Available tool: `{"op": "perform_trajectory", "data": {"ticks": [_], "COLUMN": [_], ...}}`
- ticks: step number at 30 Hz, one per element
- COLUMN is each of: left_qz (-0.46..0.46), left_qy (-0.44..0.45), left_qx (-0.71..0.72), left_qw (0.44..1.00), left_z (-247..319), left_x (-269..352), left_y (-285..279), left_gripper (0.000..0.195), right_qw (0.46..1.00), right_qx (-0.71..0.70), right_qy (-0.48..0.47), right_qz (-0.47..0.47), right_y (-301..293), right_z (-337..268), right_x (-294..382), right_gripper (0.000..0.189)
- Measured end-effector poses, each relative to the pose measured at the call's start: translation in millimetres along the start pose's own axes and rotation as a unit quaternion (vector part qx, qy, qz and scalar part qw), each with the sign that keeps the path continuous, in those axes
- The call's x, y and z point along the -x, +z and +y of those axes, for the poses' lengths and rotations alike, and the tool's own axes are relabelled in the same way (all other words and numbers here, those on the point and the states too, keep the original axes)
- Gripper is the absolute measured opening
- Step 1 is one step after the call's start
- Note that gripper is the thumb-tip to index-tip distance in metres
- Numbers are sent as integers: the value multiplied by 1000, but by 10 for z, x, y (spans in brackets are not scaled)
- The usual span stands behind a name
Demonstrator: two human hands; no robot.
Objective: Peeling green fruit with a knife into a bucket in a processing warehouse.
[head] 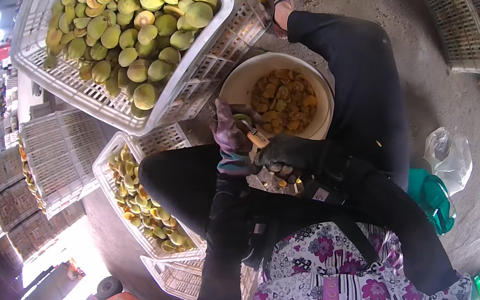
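Note:
My left hand [229, 134], in a purple work glove, is closed around a green peach-like fruit piece [242, 118], mostly hidden by the fingers. My right hand [270, 154], in a dark glove, grips a small tool with a wooden handle [258, 140]. The tool's curved metal end reaches to the fruit in the left hand. Both hands meet just over the near rim of a pale round tub [236, 81]. Many orange-brown fruit pieces [285, 100] lie on its bottom.
A large white plastic crate [140, 122] of green fruit halves stands at upper left. A lower crate [120, 194] of cut fruit sits beside my knee. More crates [65, 150] are stacked at left. A clear plastic bag [448, 155] and a green bag [432, 199] lie at right.

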State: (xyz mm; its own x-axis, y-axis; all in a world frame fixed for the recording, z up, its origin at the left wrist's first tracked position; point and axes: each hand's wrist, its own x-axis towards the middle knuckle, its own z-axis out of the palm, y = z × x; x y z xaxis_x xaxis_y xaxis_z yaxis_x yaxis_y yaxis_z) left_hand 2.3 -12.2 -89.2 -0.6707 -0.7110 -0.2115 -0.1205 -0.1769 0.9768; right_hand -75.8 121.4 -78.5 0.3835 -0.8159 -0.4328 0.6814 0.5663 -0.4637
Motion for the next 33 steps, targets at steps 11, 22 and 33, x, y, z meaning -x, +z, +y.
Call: {"op": "perform_trajectory", "data": {"ticks": [11,22,33], "left_qz": [96,-60,15], "left_qy": [-240,-91,-334], "left_qx": [123,-113,292], "left_qw": [958,988,896], "left_z": [229,413,39], "left_x": [-52,-71,-392], "left_y": [175,152,-422], "left_gripper": [46,44,44], "right_qw": [946,989,799], "right_qx": [219,77,486], "right_qy": [-7,-119,-140], "right_qz": [239,36,324], "right_y": [264,29,-12], "right_z": [-189,105,426], "right_x": [81,74,-337], "right_gripper": [20,22,36]}}
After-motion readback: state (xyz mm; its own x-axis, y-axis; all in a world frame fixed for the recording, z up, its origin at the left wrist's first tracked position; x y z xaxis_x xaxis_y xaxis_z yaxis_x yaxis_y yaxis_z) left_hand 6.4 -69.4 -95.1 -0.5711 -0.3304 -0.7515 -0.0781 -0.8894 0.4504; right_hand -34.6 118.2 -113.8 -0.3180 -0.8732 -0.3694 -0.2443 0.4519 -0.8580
